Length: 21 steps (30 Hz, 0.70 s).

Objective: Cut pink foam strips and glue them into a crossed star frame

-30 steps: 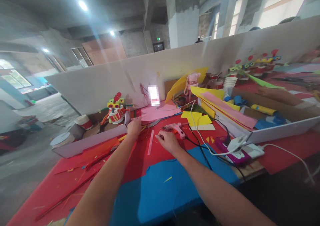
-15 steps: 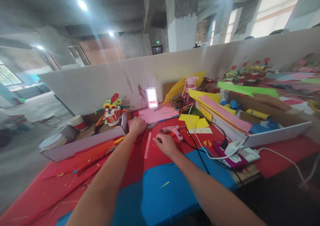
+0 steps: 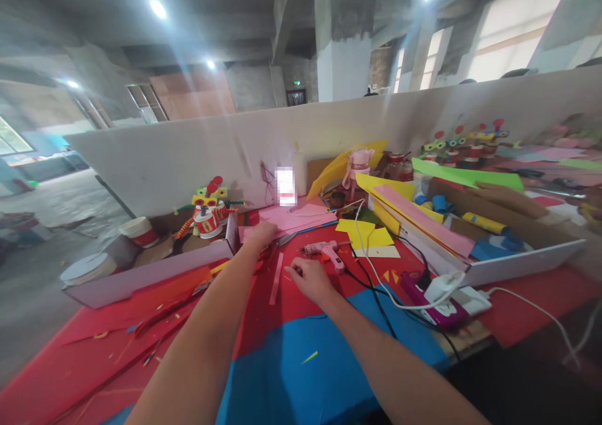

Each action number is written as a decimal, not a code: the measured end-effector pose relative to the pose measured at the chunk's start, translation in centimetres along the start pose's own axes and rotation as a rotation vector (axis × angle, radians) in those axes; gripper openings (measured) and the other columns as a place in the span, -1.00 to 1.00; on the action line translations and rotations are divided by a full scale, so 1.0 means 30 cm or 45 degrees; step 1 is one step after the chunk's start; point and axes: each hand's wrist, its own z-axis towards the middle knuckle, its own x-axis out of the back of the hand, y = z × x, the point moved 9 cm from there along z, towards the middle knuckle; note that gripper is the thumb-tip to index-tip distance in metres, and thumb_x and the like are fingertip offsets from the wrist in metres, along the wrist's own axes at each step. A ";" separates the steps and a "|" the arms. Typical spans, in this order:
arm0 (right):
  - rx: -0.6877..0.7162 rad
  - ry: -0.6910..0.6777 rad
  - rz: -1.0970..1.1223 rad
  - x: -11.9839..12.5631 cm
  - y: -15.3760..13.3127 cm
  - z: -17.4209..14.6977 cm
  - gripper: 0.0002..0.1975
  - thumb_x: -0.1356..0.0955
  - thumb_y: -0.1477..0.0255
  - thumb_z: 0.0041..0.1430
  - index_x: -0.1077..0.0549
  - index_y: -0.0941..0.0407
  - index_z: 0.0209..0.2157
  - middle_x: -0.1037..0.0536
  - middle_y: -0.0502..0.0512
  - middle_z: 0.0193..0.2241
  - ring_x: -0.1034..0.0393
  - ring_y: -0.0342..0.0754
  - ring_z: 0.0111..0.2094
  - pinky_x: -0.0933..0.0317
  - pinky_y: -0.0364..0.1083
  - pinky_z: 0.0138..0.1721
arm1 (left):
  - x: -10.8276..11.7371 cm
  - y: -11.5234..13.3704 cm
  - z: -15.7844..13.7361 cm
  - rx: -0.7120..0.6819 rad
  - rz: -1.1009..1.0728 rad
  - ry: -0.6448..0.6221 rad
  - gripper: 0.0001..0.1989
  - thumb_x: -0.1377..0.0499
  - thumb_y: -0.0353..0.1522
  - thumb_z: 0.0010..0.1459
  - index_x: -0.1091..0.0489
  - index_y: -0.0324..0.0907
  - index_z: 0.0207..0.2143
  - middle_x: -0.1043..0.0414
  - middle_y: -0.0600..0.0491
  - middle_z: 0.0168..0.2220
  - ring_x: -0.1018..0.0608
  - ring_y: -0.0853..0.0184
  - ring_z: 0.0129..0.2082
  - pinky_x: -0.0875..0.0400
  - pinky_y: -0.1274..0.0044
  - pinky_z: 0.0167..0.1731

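Pink paper (image 3: 285,218) lies at the left fingers (image 3: 269,229), perhaps touching.

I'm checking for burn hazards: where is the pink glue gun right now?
In the head view, the pink glue gun lies just right of centre on the red tabletop, beyond the right hand and left of the yellow paper.

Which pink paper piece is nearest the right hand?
The narrow strip just left of the right hand; the back sheet and the box-side sheet are wider, farther away.
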 end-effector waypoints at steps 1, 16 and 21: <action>0.004 -0.002 -0.002 -0.002 0.000 0.000 -0.73 -0.31 0.35 0.23 -0.33 0.08 -0.55 -0.48 -0.03 -0.60 -0.32 -0.12 -0.53 0.02 -0.15 -0.48 | 0.003 0.000 -0.003 0.014 0.024 0.015 -0.74 -0.08 -0.48 0.12 -0.53 -0.27 -0.20 -0.53 -0.29 -0.14 -0.57 0.12 -0.08 -0.39 0.41 -0.10; -0.421 0.210 -0.701 0.289 0.119 -0.018 -0.73 -0.36 0.46 0.10 -0.39 0.19 -0.12 -0.48 0.32 -0.11 -0.36 0.13 -0.04 -0.18 -0.05 -0.12 | 0.247 -0.042 -0.504 0.378 -0.192 0.611 -0.72 0.01 -0.27 0.29 -0.46 -0.09 -0.12 -0.57 -0.02 -0.30 -0.57 0.21 -0.30 -0.22 0.52 -0.40; -0.645 -0.063 -0.671 0.267 0.218 -0.046 -0.60 -0.36 0.40 0.09 -0.36 0.21 -0.02 -0.51 0.36 -0.09 -0.45 0.15 -0.07 -0.26 -0.03 -0.19 | 0.205 -0.056 -0.626 0.431 -0.363 0.846 -0.74 -0.02 -0.29 0.28 -0.47 -0.12 -0.13 -0.58 0.00 -0.31 -0.57 0.26 -0.32 -0.19 0.55 -0.39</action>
